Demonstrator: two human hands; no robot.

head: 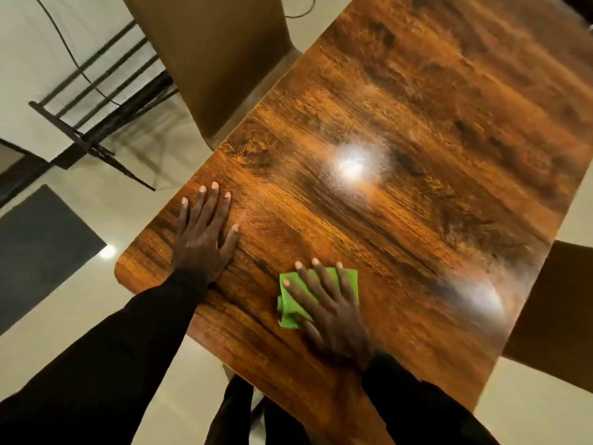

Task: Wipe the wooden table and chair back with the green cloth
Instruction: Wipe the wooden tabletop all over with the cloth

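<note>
Right hand (330, 306) flat on green cloth (288, 311) near table (417, 155) edge

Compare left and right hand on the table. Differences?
Left hand lies directly on the bare wooden table, near its left edge; right hand presses the green cloth, nearer the middle. Left hand's fingers sit close together; right hand's are spread over the cloth. Shared: both palm down, fingers straight, dark sleeves.

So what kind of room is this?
Probably a home dining area: a wooden table with a chair at its far edge and another on the right, over a pale glossy floor.
</note>
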